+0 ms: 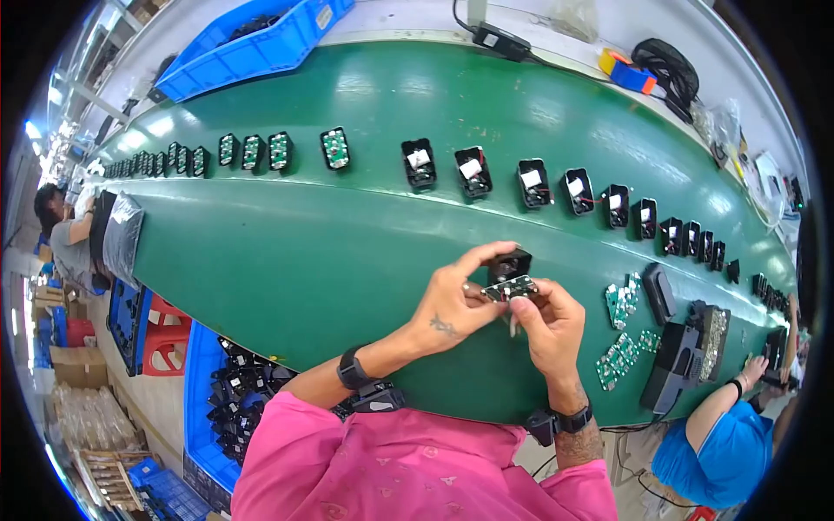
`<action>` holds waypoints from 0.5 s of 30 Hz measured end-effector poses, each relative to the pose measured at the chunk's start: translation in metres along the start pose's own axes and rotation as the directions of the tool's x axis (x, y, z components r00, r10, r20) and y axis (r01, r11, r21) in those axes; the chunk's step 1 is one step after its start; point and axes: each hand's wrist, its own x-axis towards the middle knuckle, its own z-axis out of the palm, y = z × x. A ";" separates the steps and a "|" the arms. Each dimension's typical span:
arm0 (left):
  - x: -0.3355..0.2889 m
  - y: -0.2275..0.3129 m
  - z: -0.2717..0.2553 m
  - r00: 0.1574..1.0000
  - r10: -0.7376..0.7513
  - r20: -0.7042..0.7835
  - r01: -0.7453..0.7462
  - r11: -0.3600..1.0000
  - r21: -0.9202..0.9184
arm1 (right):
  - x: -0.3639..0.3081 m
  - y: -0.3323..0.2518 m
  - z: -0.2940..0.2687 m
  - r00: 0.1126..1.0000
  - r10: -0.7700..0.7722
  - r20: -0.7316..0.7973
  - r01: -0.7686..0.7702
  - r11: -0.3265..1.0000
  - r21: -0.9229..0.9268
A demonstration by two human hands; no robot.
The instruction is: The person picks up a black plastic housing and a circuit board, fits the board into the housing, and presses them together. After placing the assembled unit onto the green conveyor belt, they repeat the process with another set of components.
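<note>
In front of me at the bench's near side, my left hand point(447, 304) is closed round a small black plastic housing point(511, 262), its open end tilted up. My right hand point(551, 328) pinches a green circuit board point(512, 288) at the housing's near edge. Left fingertips also touch the board's left end. Whether a wire joins board and housing is hidden by the fingers. To the right of my right hand lie loose green circuit boards point(622, 300) in small piles.
A row of black housings with white parts point(473, 171) runs right; others with boards point(334, 148) run left. A blue crate point(248, 56) stands at the back, a blue bin of black parts point(201, 382) lower left. Co-workers sit left point(74, 230) and right point(721, 443).
</note>
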 end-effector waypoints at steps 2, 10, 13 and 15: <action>-0.002 0.000 0.004 0.998 0.014 0.065 -0.012 0.999 -0.035 | 0.000 0.005 -0.006 0.998 0.067 0.008 -0.066 0.997 -0.050; -0.007 0.003 0.005 0.981 0.194 0.029 -0.196 0.958 0.207 | 0.002 -0.002 -0.020 0.974 0.224 -0.022 -0.224 0.974 0.034; -0.009 -0.002 0.007 0.964 0.265 -0.010 -0.254 0.932 0.261 | 0.003 -0.007 -0.013 0.986 0.142 0.086 -0.124 0.974 -0.190; -0.009 -0.003 0.005 0.954 0.299 -0.028 -0.281 0.921 0.271 | 0.005 -0.008 -0.007 0.989 -0.056 0.141 0.109 0.906 -0.408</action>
